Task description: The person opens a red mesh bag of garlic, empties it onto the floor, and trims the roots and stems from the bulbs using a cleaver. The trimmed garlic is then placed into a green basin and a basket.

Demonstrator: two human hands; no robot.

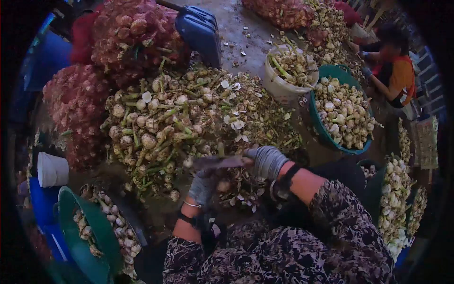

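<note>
My right hand, in a grey glove, is closed round the handle of a knife. The wide blade points left and passes in front of my left hand. That hand is gloved too and closed on a garlic bulb, mostly hidden by blade and fingers, with a short stalk showing above the blade. Just beyond my hands spreads a heap of garlic bulbs with green stalks attached. Cut stalks and peelings lie at its right side.
Red net sacks of garlic stand at left, near a blue scoop. A white bucket holds stalks. One green basket is full of bulbs; another green tub stands at lower left. A co-worker in orange sits at right.
</note>
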